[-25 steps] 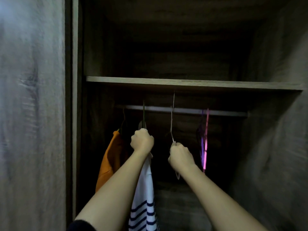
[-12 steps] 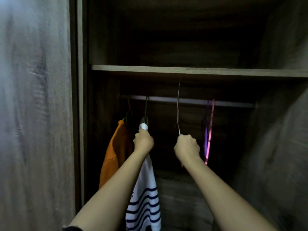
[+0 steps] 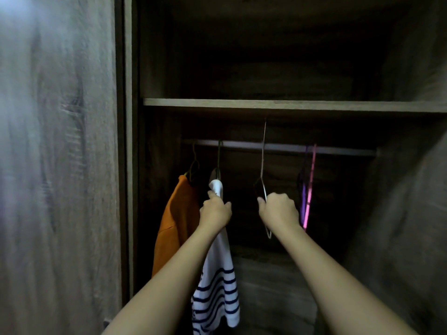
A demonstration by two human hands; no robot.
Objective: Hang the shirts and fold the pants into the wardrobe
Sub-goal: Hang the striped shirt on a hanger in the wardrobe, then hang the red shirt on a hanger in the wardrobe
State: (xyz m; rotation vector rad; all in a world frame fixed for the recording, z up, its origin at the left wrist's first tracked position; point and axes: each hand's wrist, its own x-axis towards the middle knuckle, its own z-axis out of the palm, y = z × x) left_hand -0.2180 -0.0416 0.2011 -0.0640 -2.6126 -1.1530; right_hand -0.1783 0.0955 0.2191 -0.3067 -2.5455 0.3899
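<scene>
Shirts come first in this job, and the striped shirt (image 3: 217,274) is at the left of the wardrobe (image 3: 128,165), hanging below the rail (image 3: 338,151) on a dark hanger (image 3: 219,160) whose hook appears to sit over the bar. It hangs just beside the orange shirt (image 3: 174,226), which is nearer the left wall. The left hand (image 3: 215,212) has its fingers (image 3: 225,206) curled round the white shoulder of the striped shirt at the neck of its hanger. That hold is probably there to steady the garment and keep it from swinging or sliding off while it settles. The right hand (image 3: 278,211) has its fingers (image 3: 281,199) clamped on a pale wire hanger (image 3: 262,165) that carries no clothing. Its long hook points straight up, crossing in front of the rail and ending just under the shelf (image 3: 314,106), so it looks to be held free of the bar rather than resting on it. Keeping it upright and apart from the striped shirt would stop the two hooks from tangling, and gripping it low on the frame gives control of the tip. My guess is that it is being taken for the next shirt. Near the right hand, a pink hanger (image 3: 310,189) and a purple hanger (image 3: 303,189) hang on the rail with nothing on them. No pants are in view, so folding seems not yet begun.
</scene>
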